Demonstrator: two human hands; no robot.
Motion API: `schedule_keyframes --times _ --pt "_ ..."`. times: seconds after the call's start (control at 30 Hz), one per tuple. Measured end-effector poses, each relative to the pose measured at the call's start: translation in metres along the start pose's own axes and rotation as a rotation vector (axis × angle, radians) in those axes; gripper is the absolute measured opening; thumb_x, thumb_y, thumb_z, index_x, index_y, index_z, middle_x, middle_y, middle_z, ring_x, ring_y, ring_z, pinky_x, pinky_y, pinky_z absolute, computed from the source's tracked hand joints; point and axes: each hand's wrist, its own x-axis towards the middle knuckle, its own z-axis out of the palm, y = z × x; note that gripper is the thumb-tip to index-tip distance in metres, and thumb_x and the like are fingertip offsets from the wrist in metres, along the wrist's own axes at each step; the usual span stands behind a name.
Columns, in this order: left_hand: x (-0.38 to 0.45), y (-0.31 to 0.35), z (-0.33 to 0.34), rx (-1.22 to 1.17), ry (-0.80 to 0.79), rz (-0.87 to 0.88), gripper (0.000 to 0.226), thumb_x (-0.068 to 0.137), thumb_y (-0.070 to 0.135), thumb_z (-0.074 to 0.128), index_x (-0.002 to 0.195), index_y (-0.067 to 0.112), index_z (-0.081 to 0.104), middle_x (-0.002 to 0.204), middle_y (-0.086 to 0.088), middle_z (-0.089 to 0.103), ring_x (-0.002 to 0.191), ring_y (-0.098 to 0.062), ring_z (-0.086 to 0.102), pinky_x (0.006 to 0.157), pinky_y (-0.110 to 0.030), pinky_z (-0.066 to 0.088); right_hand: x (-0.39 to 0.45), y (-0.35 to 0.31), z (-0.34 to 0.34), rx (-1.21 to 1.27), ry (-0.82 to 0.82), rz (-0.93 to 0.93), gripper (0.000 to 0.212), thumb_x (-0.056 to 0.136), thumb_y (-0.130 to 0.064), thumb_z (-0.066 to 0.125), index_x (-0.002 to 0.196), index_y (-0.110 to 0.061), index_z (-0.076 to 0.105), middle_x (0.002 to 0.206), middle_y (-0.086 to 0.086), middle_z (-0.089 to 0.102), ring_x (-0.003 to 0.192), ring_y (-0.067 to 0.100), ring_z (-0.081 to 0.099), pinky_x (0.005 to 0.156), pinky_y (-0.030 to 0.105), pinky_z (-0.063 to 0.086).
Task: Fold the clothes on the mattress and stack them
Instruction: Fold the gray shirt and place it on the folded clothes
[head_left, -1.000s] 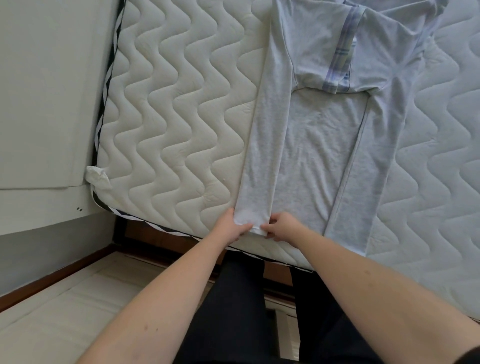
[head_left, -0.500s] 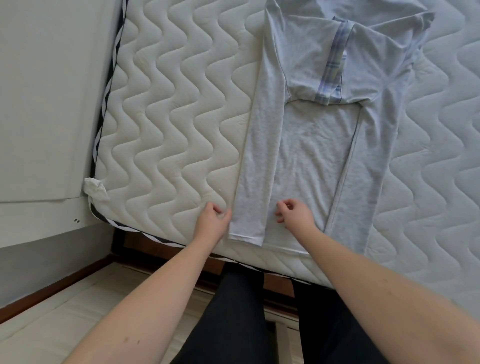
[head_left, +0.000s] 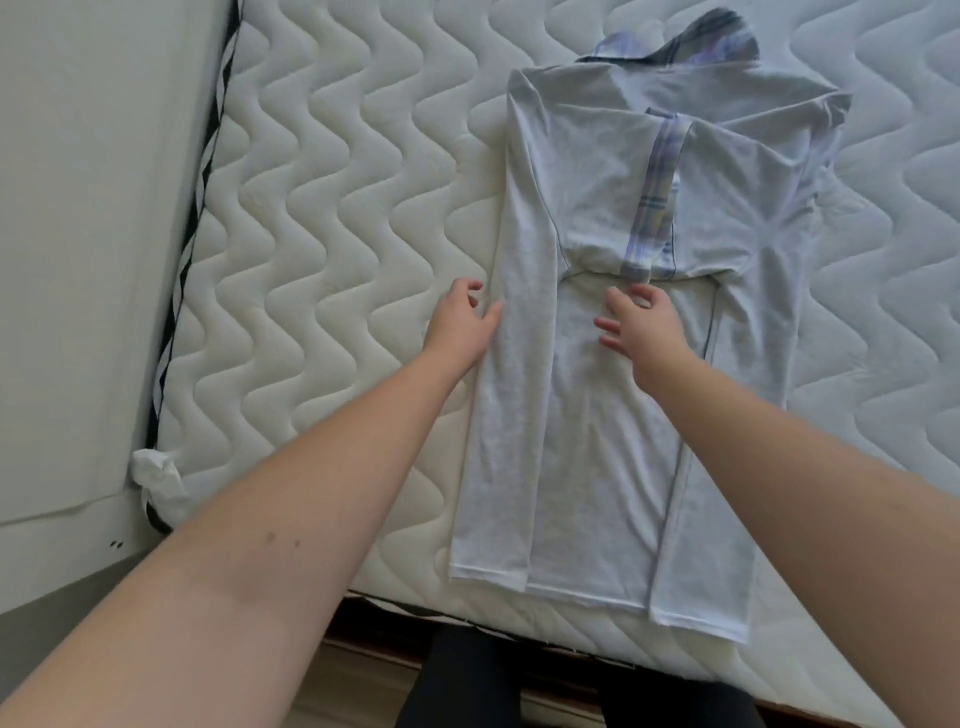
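The fingers of both hands are loosely spread and hold nothing: the left hand (head_left: 460, 325) touches the left edge of the shirt (head_left: 597, 395), and the right hand (head_left: 636, 325) hovers over its middle. The shirt lies flat on the mattress (head_left: 322, 234), with both sides folded in. It looks thin, soft and light, so I would take it at the near hem corners.

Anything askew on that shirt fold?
Yes: the grey shirt has its right folded panel hanging lower at the hem than the left, and the plaid collar sticks out crooked at the top.
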Motion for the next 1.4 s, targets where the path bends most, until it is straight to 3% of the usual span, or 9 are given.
schedule_keyframes --times 0.23,0.37,0.43,0.63,0.77,0.93,1.07,1.23,1.4 --pt "0.075 0.036 -0.001 -0.109 -0.006 -0.074 0.046 0.092 0.037 0.064 0.125 0.006 0.058 0.118 -0.008 0.065 0.109 -0.024 0.061 0.097 -0.032 0.047 0.029 -0.028 0.009 0.358 0.154 0.220 0.021 0.094 -0.034 0.063 0.090 -0.013 0.063 0.097 0.004 0.069 0.079 0.012 0.070 0.058 0.022 0.055" --pt "0.103 0.049 -0.007 0.094 -0.099 -0.067 0.016 0.088 0.026 0.067 0.090 0.011 0.068 0.095 -0.013 0.071 0.092 -0.029 0.066 0.072 -0.026 0.046 0.039 -0.024 0.004 0.194 0.210 0.169 0.013 0.094 -0.020 0.064 0.088 -0.010 0.063 0.083 0.007 0.070 0.065 0.013 0.069 0.050 0.024 0.052" --pt "0.112 0.053 -0.011 0.143 -0.155 -0.075 0.010 0.085 0.021 0.067 0.078 0.015 0.062 0.095 -0.017 0.072 0.078 -0.028 0.065 0.073 -0.030 0.052 0.040 -0.020 -0.004 0.120 0.204 0.140 0.014 0.093 -0.019 0.065 0.089 -0.006 0.063 0.079 0.007 0.070 0.059 0.014 0.069 0.047 0.024 0.052" --pt "0.148 0.071 -0.031 0.113 0.012 0.079 0.023 0.090 0.033 0.063 0.104 0.015 0.060 0.096 -0.007 0.066 0.086 -0.024 0.062 0.075 -0.030 0.049 0.040 -0.025 -0.022 -0.301 0.375 -0.069 0.051 0.090 -0.053 0.058 0.057 -0.015 0.047 0.049 -0.006 0.047 0.050 0.016 0.047 0.052 0.030 0.040" --pt "0.184 0.100 -0.040 0.058 0.070 0.152 0.036 0.098 0.035 0.051 0.128 0.016 0.051 0.101 -0.005 0.060 0.096 -0.027 0.062 0.087 -0.034 0.049 0.044 -0.052 -0.020 -0.233 0.435 -0.248 0.047 0.093 -0.052 0.051 0.058 -0.021 0.040 0.047 -0.013 0.042 0.045 0.004 0.038 0.049 0.026 0.031" --pt "0.218 0.137 -0.037 0.121 0.016 0.279 0.035 0.096 0.037 0.054 0.130 0.027 0.050 0.092 -0.001 0.059 0.086 -0.020 0.057 0.074 -0.024 0.039 0.070 -0.092 -0.016 -0.243 0.216 -0.394 0.012 0.095 -0.039 0.058 0.103 -0.030 0.058 0.095 -0.009 0.061 0.084 0.007 0.059 0.068 0.026 0.048" --pt "0.236 0.155 -0.032 0.191 0.047 0.236 0.030 0.093 0.042 0.059 0.108 0.015 0.059 0.099 -0.003 0.061 0.098 -0.023 0.058 0.076 -0.026 0.039 0.093 -0.110 -0.009 -0.236 0.039 -0.315 0.054 0.093 -0.035 0.064 0.141 -0.036 0.039 0.113 -0.013 0.052 0.096 -0.001 0.054 0.069 0.020 0.045" --pt "0.238 0.168 -0.033 0.100 -0.013 0.105 0.016 0.086 0.015 0.063 0.103 0.016 0.061 0.101 -0.008 0.062 0.098 -0.026 0.061 0.086 -0.035 0.053 0.113 -0.115 -0.007 -0.169 0.081 -0.267 0.050 0.095 -0.022 0.061 0.141 -0.028 0.042 0.120 -0.006 0.062 0.100 0.007 0.062 0.085 0.028 0.051" --pt "0.234 0.178 -0.046 -0.333 -0.211 -0.225 0.029 0.095 0.003 0.041 0.081 0.019 0.060 0.085 -0.001 0.062 0.072 -0.016 0.058 0.060 -0.026 0.049 0.117 -0.109 -0.013 -0.098 0.020 -0.254 0.024 0.098 -0.011 0.054 0.121 -0.018 0.059 0.108 -0.001 0.071 0.095 0.013 0.069 0.087 0.036 0.057"
